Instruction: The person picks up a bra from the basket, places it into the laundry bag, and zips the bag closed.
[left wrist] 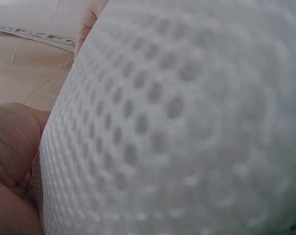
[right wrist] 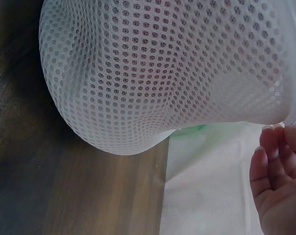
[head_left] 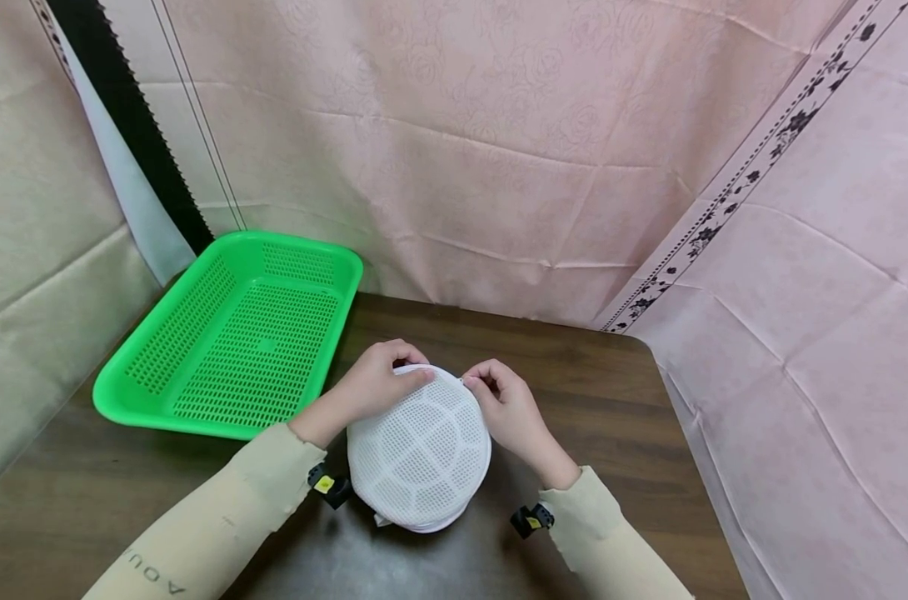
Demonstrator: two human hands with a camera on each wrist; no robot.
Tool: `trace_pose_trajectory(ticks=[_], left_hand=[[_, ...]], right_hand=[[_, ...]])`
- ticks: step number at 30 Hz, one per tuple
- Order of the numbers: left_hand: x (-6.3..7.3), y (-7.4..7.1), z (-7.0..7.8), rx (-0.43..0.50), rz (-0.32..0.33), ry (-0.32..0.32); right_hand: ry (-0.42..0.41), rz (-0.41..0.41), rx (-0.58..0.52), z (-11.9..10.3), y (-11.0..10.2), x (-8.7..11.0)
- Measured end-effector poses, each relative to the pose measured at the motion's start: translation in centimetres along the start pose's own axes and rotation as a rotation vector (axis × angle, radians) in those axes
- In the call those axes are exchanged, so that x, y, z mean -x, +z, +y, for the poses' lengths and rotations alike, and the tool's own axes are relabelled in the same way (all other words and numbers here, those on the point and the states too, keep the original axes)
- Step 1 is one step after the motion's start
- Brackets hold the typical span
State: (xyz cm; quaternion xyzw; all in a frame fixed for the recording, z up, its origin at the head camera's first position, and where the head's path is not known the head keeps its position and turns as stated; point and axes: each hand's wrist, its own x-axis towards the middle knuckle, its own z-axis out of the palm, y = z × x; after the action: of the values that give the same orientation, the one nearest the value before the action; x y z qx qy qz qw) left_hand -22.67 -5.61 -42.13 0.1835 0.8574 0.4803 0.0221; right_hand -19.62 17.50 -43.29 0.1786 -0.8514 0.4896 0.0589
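A round white mesh laundry bag (head_left: 420, 454) stands on the table between both hands, its ribbed circular end facing up. My left hand (head_left: 382, 379) grips its far left rim, the thumb lying on the top and the fingers over the edge. At the far right rim, my right hand (head_left: 505, 408) pinches the edge between thumb and fingertips; whether a zip pull is in that pinch is too small to tell. White mesh (left wrist: 138, 122) fills most of the left wrist view. In the right wrist view the bag's side (right wrist: 133, 73) bulges, with the right hand (right wrist: 283, 181) at its smooth rim.
A green perforated plastic basket (head_left: 266, 346) sits to the left on the brown wooden table (head_left: 596, 375). Pale patterned cloth (head_left: 499, 167) hangs behind the table and along both sides. Each wrist wears a small black camera (head_left: 532, 518).
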Motion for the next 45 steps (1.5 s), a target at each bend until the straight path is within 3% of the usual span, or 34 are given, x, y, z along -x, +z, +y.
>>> trace_pose_trajectory(ticks=[7,19,45], left_hand=[[0.18,0.06,0.06,0.02,0.019,-0.019],[0.46,-0.09,0.11,0.025,0.051,-0.057],[0.4,-0.32,-0.65,0.035,0.139,-0.051]], right_hand=[[0.05,-0.022,-0.018,-0.14,0.24,0.12],[0.043,-0.017,0.006,-0.3,0.35,0.32],[0.075,0.005,0.01,-0.72,0.32,0.62]])
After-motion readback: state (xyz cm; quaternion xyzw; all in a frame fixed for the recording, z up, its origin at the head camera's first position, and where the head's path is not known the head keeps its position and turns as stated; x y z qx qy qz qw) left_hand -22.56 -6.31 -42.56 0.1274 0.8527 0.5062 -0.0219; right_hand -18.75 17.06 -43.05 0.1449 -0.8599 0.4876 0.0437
